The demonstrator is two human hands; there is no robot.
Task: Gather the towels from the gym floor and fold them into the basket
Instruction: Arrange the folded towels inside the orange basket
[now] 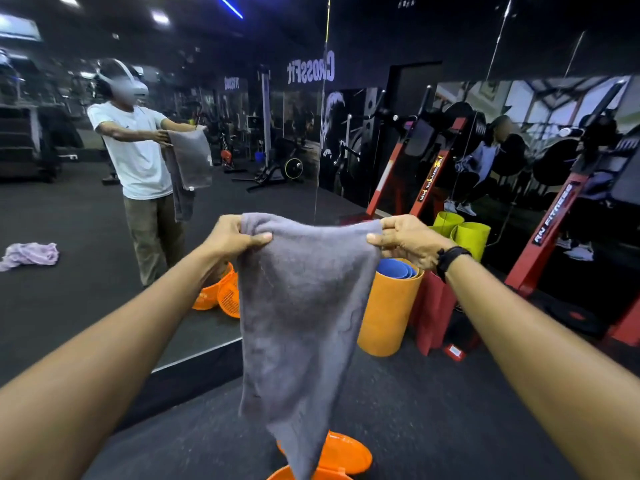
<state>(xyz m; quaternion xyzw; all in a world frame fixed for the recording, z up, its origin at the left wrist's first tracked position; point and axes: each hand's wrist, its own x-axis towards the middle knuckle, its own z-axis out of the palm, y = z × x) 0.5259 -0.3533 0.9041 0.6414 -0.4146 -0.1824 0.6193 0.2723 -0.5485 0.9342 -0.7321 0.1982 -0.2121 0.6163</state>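
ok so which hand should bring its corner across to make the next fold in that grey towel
Either could, marginally the right. Both the left hand and right hand pinch the top corners of the grey towel level, hanging over the orange basket. Nothing visible favours one clearly.

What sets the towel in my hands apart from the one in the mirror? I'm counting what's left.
The grey towel hangs stretched between the left hand and right hand; the lilac towel lies crumpled on the floor, untouched. Both are unfolded.

Wall mirror [104, 306]; orange rolled mat [388, 313] beside red rack [540, 251].
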